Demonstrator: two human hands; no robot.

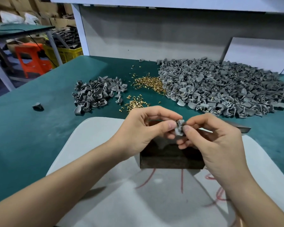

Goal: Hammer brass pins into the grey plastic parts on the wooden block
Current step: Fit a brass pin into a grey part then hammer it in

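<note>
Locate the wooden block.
Head view, centre: the wooden block sits on the pale board, beneath the left hand and right hand, which pinch a grey plastic part.

1. Soft, even light falls from overhead, fairly bright.
2. My left forearm (64,182) throws a faint grey shadow onto the white sheet (92,145).
3. The big grey pile (220,89) smears into blur at its far right edge.
4. The wide lens bows the green table (31,136) at its edges.

My left hand (147,128) and right hand (216,141) cover the block's (170,159) top and most of the part (179,128) pinched between them, a dark bar (241,128) is half hidden behind my right hand, and the big pile (220,89) runs off the right edge.
</note>
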